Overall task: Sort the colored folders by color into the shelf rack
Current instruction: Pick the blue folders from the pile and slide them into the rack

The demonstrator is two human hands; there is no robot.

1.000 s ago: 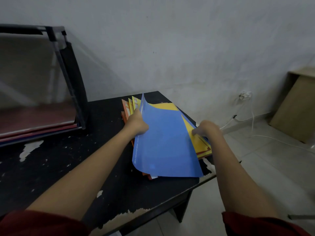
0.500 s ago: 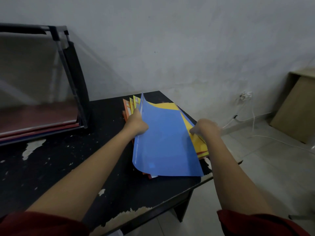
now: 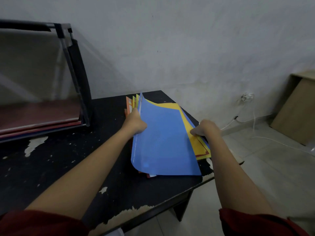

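Note:
A stack of coloured folders lies at the right end of the black table. On top is a blue folder, its left edge lifted and curled. My left hand grips that raised left edge. Beneath it lie yellow folders, with orange and red edges showing at the far left of the stack. My right hand pinches the right edges of the yellow folders. The shelf rack stands at the table's left, with red folders lying on its lower shelf.
The table's right edge is close to the stack, with tiled floor beyond. A cardboard box leans against the wall at right. A white cable runs from a wall socket across the floor.
My right hand has shifted slightly left along the yellow folders' edge. The blue folder stays lifted in my left hand, hardly moved.

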